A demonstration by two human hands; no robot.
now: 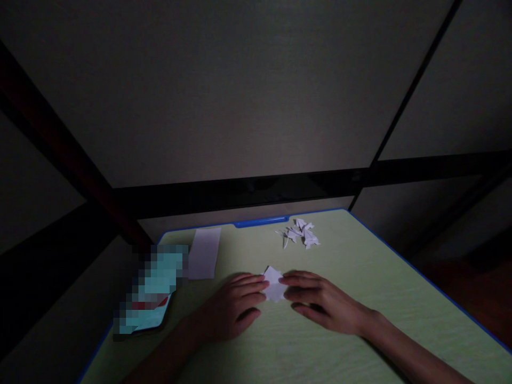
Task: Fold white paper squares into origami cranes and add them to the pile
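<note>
A small piece of white folded paper (274,285) lies on the table between my two hands, one corner pointing away from me. From the left, my left hand (239,306) rests its outstretched fingertips on the paper's left edge, its thumb apart below. My right hand (320,300) lies opposite, fingers stretched out flat with their tips on the right edge and the thumb apart. The fingertips cover both side corners of the paper. Beyond the right hand sits a cluster of small folded white paper figures (308,234) with thin pointed parts.
A white paper sheet (205,253) lies at the back left of the pale green table (256,352). Left of my left arm is a device with a lit, blurred screen (154,298). A blue tray-like strip (262,221) sits at the far edge, before a cabinet-like panel (240,96).
</note>
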